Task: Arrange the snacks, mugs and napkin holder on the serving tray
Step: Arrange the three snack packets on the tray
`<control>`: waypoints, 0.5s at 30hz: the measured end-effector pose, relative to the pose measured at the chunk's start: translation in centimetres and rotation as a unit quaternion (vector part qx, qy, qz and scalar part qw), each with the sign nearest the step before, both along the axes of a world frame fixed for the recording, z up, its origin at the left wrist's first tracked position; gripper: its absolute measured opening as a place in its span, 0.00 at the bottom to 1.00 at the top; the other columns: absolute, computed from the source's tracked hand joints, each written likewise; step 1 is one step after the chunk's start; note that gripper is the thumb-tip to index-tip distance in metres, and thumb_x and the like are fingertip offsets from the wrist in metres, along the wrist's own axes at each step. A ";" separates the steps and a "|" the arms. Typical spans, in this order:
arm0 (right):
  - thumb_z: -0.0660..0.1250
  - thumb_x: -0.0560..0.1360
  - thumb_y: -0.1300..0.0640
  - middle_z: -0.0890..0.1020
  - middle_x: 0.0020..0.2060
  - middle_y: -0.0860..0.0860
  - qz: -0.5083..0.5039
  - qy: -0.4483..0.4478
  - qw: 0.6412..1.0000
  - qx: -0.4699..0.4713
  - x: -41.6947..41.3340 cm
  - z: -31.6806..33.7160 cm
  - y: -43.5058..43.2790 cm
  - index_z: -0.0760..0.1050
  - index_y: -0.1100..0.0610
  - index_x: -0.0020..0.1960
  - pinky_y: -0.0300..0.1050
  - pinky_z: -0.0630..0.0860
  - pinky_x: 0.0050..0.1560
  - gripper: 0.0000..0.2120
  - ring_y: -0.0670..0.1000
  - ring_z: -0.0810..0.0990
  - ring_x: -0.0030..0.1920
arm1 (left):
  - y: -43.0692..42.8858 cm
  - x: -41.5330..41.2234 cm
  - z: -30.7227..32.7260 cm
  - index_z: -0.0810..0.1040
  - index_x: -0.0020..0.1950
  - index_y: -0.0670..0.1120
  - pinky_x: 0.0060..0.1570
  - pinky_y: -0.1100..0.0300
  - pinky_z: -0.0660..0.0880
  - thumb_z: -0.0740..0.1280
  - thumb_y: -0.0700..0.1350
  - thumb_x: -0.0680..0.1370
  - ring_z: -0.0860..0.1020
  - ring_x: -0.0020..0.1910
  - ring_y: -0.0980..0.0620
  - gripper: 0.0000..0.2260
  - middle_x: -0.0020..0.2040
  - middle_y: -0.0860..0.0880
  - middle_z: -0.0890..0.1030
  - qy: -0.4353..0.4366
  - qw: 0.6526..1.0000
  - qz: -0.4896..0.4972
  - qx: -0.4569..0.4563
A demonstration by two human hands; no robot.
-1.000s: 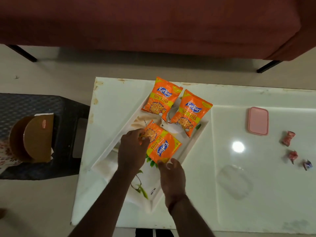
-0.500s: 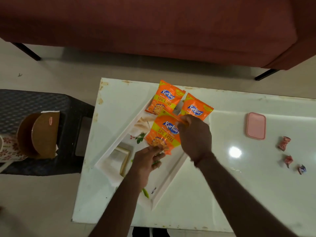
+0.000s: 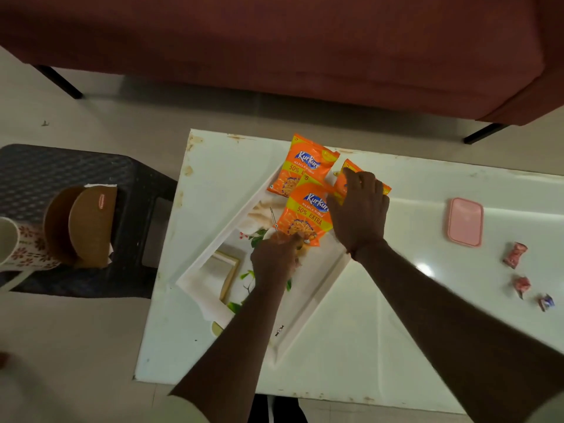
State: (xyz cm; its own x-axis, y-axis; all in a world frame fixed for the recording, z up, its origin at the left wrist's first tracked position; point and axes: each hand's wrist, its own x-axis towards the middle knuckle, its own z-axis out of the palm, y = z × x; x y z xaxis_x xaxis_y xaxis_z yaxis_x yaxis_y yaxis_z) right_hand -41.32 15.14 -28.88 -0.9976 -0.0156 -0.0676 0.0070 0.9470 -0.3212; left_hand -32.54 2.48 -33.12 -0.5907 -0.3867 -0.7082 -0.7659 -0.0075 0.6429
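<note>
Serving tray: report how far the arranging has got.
Done: two snack packets lie at the serving tray's far end. In hand: both hands, left and right, are setting a third packet. Left: the mug and napkin holder sit on the stool.

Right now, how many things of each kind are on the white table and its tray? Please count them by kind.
Orange snack packets: 3
Wrapped candies: 3
Pink box: 1
Serving tray: 1
Total: 8
</note>
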 end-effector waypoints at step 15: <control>0.56 0.78 0.35 0.47 0.81 0.52 0.078 -0.025 0.997 0.002 15.0 10.7 2.9 0.44 0.51 0.81 0.58 0.51 0.76 0.40 0.53 0.43 0.80 | -7.5 10.9 15.0 0.57 0.78 0.44 0.74 0.44 0.60 0.65 0.57 0.78 0.55 0.79 0.42 0.34 0.80 0.42 0.57 0.199 0.792 -0.389 -0.426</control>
